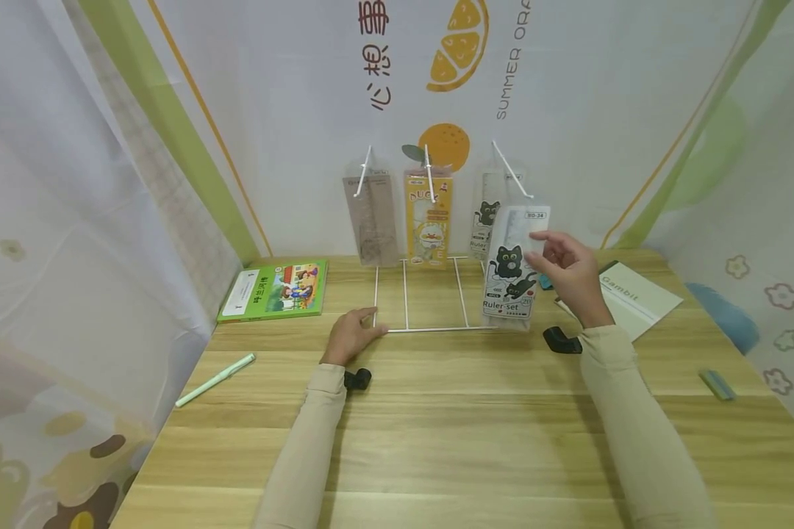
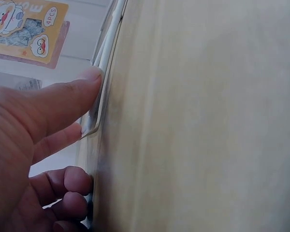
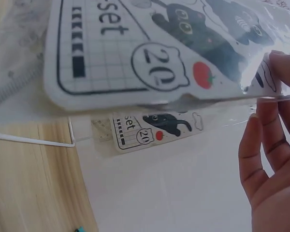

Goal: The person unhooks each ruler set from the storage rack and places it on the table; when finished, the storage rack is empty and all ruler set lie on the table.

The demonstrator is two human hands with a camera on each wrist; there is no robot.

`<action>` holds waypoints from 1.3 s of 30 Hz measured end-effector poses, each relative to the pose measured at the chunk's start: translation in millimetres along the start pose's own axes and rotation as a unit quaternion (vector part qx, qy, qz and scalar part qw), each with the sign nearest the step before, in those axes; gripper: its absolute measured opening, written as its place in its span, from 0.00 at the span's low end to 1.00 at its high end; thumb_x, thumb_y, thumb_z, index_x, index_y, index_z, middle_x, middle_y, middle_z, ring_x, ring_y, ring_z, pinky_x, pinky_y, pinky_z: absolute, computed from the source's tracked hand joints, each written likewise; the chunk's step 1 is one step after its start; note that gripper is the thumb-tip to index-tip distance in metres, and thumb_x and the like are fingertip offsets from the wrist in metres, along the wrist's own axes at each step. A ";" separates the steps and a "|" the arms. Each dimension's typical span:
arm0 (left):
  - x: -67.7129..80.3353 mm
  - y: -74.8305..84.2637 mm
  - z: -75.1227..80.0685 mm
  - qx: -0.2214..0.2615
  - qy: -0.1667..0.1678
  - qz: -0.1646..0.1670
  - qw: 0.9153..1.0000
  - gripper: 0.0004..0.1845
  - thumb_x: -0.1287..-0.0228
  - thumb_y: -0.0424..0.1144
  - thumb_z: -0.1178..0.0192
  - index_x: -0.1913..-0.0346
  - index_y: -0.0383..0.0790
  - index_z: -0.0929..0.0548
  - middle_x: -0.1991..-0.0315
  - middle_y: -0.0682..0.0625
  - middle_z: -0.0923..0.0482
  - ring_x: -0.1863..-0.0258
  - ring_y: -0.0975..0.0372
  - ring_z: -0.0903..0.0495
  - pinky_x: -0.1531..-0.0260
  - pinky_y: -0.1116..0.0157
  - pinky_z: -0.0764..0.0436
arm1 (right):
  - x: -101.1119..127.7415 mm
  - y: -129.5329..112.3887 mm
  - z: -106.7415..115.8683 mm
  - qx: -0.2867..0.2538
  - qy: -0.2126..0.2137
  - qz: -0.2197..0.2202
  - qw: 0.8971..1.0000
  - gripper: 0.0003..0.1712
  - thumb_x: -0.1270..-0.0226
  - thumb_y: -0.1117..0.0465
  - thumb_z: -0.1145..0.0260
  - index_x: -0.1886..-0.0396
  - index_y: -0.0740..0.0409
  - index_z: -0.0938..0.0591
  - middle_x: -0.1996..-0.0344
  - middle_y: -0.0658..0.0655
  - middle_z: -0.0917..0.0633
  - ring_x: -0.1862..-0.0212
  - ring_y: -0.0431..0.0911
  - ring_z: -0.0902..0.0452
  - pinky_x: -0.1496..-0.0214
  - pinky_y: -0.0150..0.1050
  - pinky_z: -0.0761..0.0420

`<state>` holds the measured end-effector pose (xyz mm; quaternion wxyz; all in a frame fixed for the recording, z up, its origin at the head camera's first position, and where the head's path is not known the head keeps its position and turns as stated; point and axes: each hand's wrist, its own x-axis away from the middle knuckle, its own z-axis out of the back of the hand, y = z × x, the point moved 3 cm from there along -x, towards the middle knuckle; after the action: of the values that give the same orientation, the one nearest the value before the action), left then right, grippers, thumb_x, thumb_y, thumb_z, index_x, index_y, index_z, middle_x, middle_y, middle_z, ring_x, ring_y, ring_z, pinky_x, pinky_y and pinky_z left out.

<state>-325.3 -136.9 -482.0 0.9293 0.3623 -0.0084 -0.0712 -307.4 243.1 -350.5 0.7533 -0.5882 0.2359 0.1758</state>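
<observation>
My right hand pinches the right edge of a ruler set in a clear packet, printed with black cats. The packet hangs upright in front of the right hook; whether its top is on the hook's tip I cannot tell. Behind it, a second cat ruler set hangs near the back. With thumb and index finger, my left hand holds the front left corner of the white wire rack. The thumb lies on the wire in the left wrist view.
A yellow duck packet and a grey-brown ruler packet hang from the other hooks. On the table lie a green book and a pale pen at left, and a Gambit notebook and small green-blue block at right.
</observation>
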 end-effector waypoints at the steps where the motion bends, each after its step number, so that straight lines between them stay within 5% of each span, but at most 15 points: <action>1: 0.0 -0.1 0.0 0.000 -0.001 0.001 1.000 0.30 0.36 0.48 0.31 0.34 0.38 0.22 0.33 0.38 0.25 0.31 0.42 0.29 0.31 0.46 0.31 | 1.9 2.7 1.4 0.000 -0.001 0.001 1.000 0.20 0.35 0.73 0.31 0.43 0.67 0.19 0.75 0.51 0.26 0.75 0.40 0.37 0.75 0.27 0.34; 9: -0.3 -0.2 -0.6 0.000 -0.004 0.003 1.000 0.30 0.35 0.48 0.32 0.33 0.37 0.22 0.33 0.37 0.26 0.31 0.42 0.30 0.31 0.46 0.31 | 13.3 -0.2 8.2 -0.004 -0.009 0.026 1.000 0.22 0.37 0.75 0.31 0.43 0.68 0.19 0.75 0.51 0.22 0.74 0.39 0.32 0.71 0.25 0.29; 20: 0.9 -1.5 0.1 0.005 0.008 -0.027 1.000 0.31 0.36 0.51 0.31 0.35 0.37 0.21 0.35 0.35 0.24 0.33 0.39 0.28 0.33 0.45 0.29 | 20.0 -20.7 12.2 -0.097 0.008 0.017 0.995 0.21 0.38 0.77 0.31 0.45 0.68 0.18 0.71 0.50 0.16 0.71 0.38 0.21 0.65 0.25 0.19; 26: 1.2 0.8 -0.7 0.007 0.000 -0.006 1.000 0.30 0.35 0.47 0.31 0.34 0.36 0.22 0.33 0.37 0.26 0.32 0.41 0.30 0.31 0.45 0.31 | 33.5 -32.5 19.1 -0.090 0.003 -0.035 0.995 0.22 0.37 0.74 0.30 0.43 0.67 0.18 0.71 0.51 0.17 0.71 0.39 0.22 0.64 0.25 0.19; 32: 0.9 0.0 -2.1 -0.001 0.000 -0.003 1.000 0.30 0.36 0.48 0.31 0.34 0.37 0.21 0.33 0.37 0.25 0.32 0.42 0.29 0.32 0.46 0.30 | 61.2 -29.3 33.3 -0.024 -0.028 -0.105 0.994 0.22 0.35 0.70 0.29 0.40 0.60 0.19 0.71 0.47 0.19 0.71 0.40 0.26 0.68 0.25 0.22; 39: 1.8 1.2 0.2 -0.001 0.001 -0.004 1.000 0.31 0.36 0.48 0.31 0.34 0.37 0.22 0.33 0.37 0.26 0.32 0.41 0.29 0.31 0.45 0.31 | 93.4 -3.3 52.5 0.050 -0.077 -0.192 0.977 0.23 0.32 0.63 0.30 0.39 0.56 0.20 0.70 0.44 0.16 0.69 0.39 0.25 0.64 0.28 0.22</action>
<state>-323.4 -136.3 -481.1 0.9295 0.3612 -0.0058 -0.0749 -220.6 292.0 -390.0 0.8173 -0.5689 0.0682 0.0604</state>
